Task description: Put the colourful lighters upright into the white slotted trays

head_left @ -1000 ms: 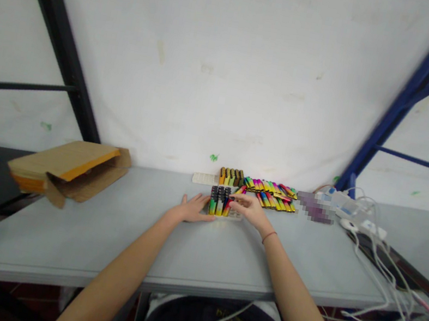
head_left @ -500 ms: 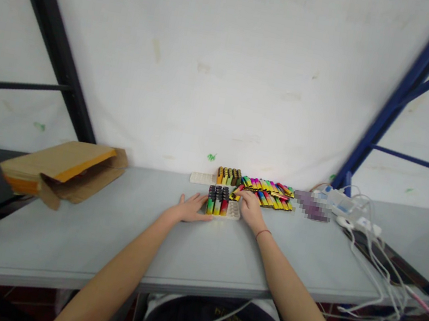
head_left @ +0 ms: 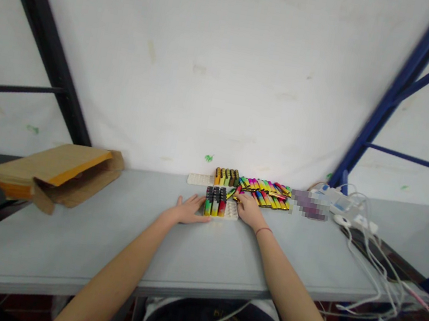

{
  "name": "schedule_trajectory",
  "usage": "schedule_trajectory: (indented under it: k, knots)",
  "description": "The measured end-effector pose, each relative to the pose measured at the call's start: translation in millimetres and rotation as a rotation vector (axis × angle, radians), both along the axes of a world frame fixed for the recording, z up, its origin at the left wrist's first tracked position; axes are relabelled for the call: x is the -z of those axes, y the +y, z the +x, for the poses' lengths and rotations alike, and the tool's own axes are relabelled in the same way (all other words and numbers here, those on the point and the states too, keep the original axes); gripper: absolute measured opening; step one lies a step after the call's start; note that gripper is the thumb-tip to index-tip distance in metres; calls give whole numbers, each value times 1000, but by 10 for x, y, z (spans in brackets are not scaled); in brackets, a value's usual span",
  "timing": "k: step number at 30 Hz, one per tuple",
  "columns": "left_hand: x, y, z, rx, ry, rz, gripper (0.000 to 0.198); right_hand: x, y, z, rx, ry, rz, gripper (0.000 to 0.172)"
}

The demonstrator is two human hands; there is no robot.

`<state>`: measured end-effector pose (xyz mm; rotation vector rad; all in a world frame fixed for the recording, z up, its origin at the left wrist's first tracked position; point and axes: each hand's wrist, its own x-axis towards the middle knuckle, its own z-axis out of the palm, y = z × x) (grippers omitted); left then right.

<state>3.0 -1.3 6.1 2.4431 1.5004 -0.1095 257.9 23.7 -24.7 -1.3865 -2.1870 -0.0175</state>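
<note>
A white tray with holes [head_left: 232,212] lies before me, and upright lighters [head_left: 216,203] with black tops fill its left part. Around its left side rests my left hand [head_left: 189,211], fingers spread and thumb along the front edge, touching or nearly touching the tray. My right hand [head_left: 248,209] is behind the tray's right end, fingers pinched on a lighter [head_left: 237,191] that they partly hide. Close by lies another green-and-yellow lighter [head_left: 231,193]. Loose colourful lighters [head_left: 269,199] lie in two rows to the right.
Behind stand more upright lighters [head_left: 227,177] and a second white tray [head_left: 200,179] against the wall. An open cardboard box [head_left: 58,172] sits at left. On the right are a blurred purple patch [head_left: 310,205], a power strip [head_left: 336,199] and tangled white cables [head_left: 372,255].
My right fingers have shifted slightly at the lighters behind the tray, and a green-and-yellow lighter now shows beside them. My left hand keeps its place. The whole view has moved a little.
</note>
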Motion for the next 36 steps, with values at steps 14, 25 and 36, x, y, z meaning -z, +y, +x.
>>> schedule_trajectory:
  k: [14, 25, 36]
  knots:
    - [-5, 5, -3, -11, 26, 9, 92, -192, -139, -22, 514, -53, -139, 25]
    - [0, -1, -7, -4, 9, 19, 91, -150, -124, 132, 361, 232, -165, 24]
    - [-50, -34, 8, -9, 5, -13, 91, -217, -178, 50, 172, 590, -118, 22]
